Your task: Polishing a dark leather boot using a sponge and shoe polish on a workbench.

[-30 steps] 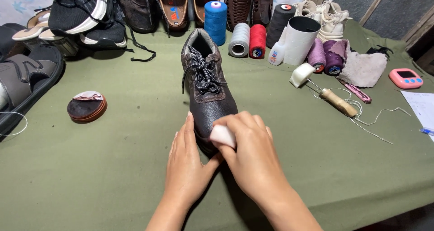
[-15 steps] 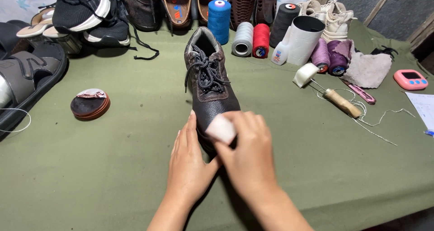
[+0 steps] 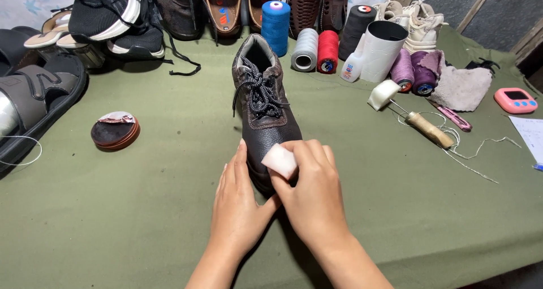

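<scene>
Between both hands [image 3: 277, 195], shoe toe [image 3: 266, 142].

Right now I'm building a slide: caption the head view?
Right hand presses white sponge on dark shoe; left hand steadies it.

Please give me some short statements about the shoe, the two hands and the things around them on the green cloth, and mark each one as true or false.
1. The right hand presses a small white sponge on the toe of the dark brown shoe. True.
2. The left hand holds the round polish tin. False: the tin lies alone on the green cloth, far to the left; the left hand rests against the side of the shoe.
3. The shoe has its laces in. True.
4. The blue thread spool lies on its side. False: it stands upright behind the shoe.
5. The wooden-handled awl lies to the right of the shoe. True.
</scene>
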